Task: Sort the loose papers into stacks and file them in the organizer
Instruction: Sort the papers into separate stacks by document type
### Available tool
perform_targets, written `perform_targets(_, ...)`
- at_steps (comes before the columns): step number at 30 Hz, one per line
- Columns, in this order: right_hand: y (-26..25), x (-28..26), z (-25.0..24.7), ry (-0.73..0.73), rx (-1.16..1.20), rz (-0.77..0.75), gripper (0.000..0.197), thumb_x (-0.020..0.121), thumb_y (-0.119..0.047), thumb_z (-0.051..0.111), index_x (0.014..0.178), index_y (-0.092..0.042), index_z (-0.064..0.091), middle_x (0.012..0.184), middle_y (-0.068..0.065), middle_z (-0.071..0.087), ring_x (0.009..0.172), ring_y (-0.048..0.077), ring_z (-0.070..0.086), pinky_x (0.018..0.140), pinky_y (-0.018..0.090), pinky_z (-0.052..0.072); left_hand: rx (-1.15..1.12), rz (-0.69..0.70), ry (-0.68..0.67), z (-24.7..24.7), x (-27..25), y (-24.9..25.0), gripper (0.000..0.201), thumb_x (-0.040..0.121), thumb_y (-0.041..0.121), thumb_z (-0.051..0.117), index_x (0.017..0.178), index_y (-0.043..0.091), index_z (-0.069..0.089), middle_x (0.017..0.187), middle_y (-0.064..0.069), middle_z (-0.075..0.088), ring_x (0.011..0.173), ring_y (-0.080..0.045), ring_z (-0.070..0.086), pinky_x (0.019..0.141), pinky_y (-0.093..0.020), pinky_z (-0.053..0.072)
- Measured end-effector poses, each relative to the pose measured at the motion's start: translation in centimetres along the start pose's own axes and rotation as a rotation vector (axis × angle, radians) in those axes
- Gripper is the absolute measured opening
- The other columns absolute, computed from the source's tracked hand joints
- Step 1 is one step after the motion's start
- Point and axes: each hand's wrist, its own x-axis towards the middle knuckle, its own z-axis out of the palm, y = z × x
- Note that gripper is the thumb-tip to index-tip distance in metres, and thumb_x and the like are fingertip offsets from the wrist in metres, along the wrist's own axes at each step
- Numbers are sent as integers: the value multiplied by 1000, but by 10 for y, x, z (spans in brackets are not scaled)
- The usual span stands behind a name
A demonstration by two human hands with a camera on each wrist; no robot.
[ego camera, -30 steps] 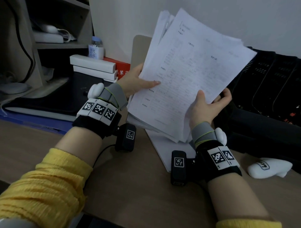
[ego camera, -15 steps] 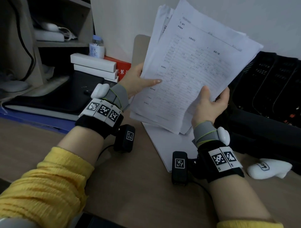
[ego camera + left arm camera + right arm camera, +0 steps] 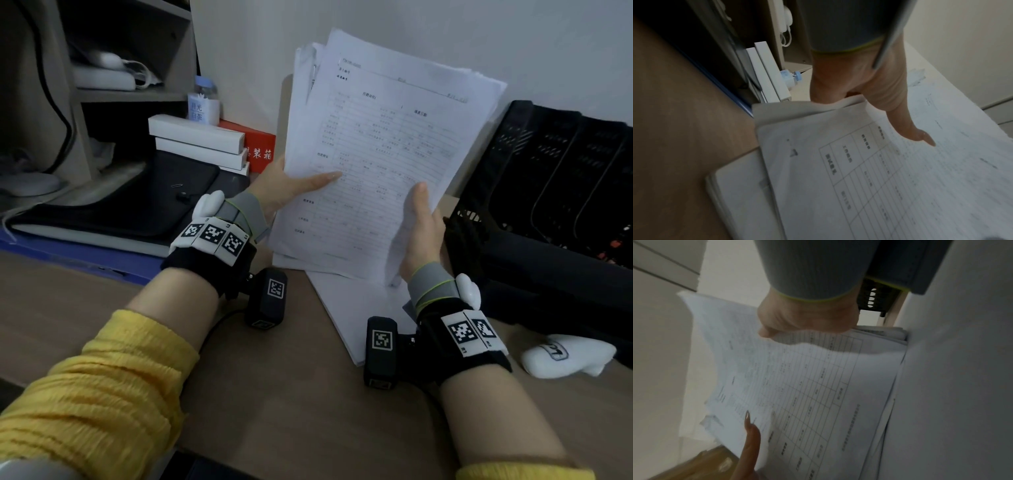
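I hold a thick sheaf of printed forms (image 3: pixel 383 154) upright above the desk with both hands. My left hand (image 3: pixel 291 186) pinches its left edge, thumb flat across the top sheet (image 3: pixel 890 170). My right hand (image 3: pixel 419 226) grips the lower right corner, thumb on the front; the other fingers are hidden behind the paper (image 3: pixel 797 386). A second stack of white sheets (image 3: pixel 346 315) lies flat on the desk under the sheaf. The black mesh organizer (image 3: pixel 555 171) lies at the right against the wall.
White boxes (image 3: pixel 198 140), a red box (image 3: pixel 260 145) and a small bottle (image 3: pixel 203 102) sit left of the papers beside a shelf unit (image 3: pixel 102 85). A dark laptop sleeve (image 3: pixel 137 202) lies at the left. A white object (image 3: pixel 568 354) rests near the right wrist on the wooden desk (image 3: pixel 274 394).
The sheaf has swung more upright and shifted slightly left. My right hand has closed onto its lower right corner, with the thumb now on the front sheet.
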Motion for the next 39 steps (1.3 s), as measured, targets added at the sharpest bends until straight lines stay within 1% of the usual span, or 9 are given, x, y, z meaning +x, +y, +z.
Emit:
perform_targets(5,-2,-2,-1,-50,137,97,72,88,-73,31,147,-32,34,152,-2,36,141,22,30,116,57,15,2,-68,6,-2,-1,3,68,69,46,80,126,15,61,113,4,72,103,-12,69,96,-37,53)
perform_targets(11,-10,-6,0,-50,190,48,63,95,-65,21,137,-27,49,138,-2,53,130,17,46,110,42,32,59,-150,163,9,-2,14,84,84,68,50,148,16,33,152,-2,32,136,-17,35,111,-34,30)
perform_targets(17,-8,0,2,-64,166,27,48,99,-57,21,96,-36,64,96,-13,72,92,3,66,82,27,49,87,-63,199,4,0,7,62,69,76,60,109,28,68,104,17,71,101,-2,64,97,-26,49)
perform_targets(20,-5,1,1,-63,178,57,58,96,-61,27,110,-22,68,101,-3,74,98,14,69,78,30,54,38,-67,88,1,3,1,59,74,59,71,120,22,65,110,9,72,100,-6,67,89,-14,51)
perform_targets(27,-1,3,1,-131,163,120,59,95,-57,39,126,-12,62,113,6,69,105,24,66,89,38,54,-44,-254,-197,-12,9,-20,57,77,14,79,130,8,59,125,-12,66,115,-29,64,99,-47,49)
perform_targets(34,-1,6,2,-41,-24,51,42,95,-58,36,112,-26,58,106,-15,64,114,11,58,104,31,42,-87,-184,74,-9,10,-18,66,57,22,92,115,6,68,109,-9,73,100,-27,71,90,-48,55)
perform_targets(35,-1,6,3,-32,-29,20,44,96,-56,35,116,-23,57,109,-14,63,89,0,46,104,29,41,-79,-160,86,-7,11,-15,68,54,25,93,114,6,69,108,-8,74,99,-26,71,89,-48,55)
perform_targets(36,-1,6,4,-21,-37,-13,48,97,-53,36,121,-17,56,112,-12,62,123,11,34,103,30,42,-69,-129,90,-4,11,-13,68,53,27,94,113,7,70,108,-7,74,99,-26,71,89,-47,56)
perform_targets(39,-2,7,6,18,-30,-112,29,96,-35,54,118,-16,57,101,-12,65,89,-3,62,81,19,51,-80,-61,70,6,9,-8,57,63,23,90,114,8,70,108,-6,74,99,-25,71,88,-45,56)
